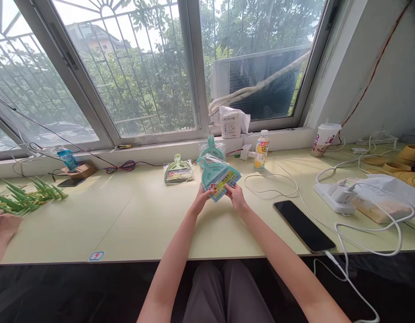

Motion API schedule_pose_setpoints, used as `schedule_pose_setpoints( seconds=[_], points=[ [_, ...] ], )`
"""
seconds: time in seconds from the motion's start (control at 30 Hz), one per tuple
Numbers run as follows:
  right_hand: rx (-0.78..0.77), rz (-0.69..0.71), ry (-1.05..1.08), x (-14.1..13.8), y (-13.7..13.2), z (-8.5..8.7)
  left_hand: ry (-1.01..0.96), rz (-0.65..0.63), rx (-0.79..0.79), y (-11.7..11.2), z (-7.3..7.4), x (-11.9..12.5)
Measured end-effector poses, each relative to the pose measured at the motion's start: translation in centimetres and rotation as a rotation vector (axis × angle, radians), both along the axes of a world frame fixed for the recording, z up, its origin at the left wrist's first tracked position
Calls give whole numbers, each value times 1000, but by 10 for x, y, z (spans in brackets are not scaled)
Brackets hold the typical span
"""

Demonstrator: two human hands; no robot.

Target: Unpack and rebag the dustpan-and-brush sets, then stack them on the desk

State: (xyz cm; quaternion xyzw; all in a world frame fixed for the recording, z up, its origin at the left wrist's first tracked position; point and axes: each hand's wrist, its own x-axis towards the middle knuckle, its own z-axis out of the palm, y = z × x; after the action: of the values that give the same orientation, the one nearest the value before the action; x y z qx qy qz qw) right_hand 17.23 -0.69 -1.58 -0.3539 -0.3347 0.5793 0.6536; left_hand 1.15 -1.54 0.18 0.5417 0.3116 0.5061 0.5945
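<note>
Between my two hands is a small teal dustpan (216,176) in clear wrap, with a yellow and blue printed label. It is tilted, its handle pointing to the upper left. My left hand (203,195) grips its lower left corner. My right hand (236,195) holds the lower right edge, thumb on the label. Just behind stands another wrapped teal dustpan (211,144), partly covered by the held one. A wrapped light-green dustpan (178,169) lies on the table to the left.
On the pale table (133,224), a juice bottle (261,150) and a white cup (325,140) stand right. A phone (304,225) charges near the front edge, beside a power strip (335,197) and cables. At far left, another person's hand (4,224) is by green plant-like pieces (25,197).
</note>
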Motion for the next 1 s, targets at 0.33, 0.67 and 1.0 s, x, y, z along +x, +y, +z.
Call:
schedule_pose_setpoints(
  seconds=[0.33,0.67,1.0],
  points=[
    [95,18,26,4,-1,5,35,-222,-102,1,3,-6],
    [68,6,2,0,0,1,123,-34,-59,3,-4,-3],
    [43,18,9,3,-1,4,106,-85,-47,-1,2,-1]
  ],
)
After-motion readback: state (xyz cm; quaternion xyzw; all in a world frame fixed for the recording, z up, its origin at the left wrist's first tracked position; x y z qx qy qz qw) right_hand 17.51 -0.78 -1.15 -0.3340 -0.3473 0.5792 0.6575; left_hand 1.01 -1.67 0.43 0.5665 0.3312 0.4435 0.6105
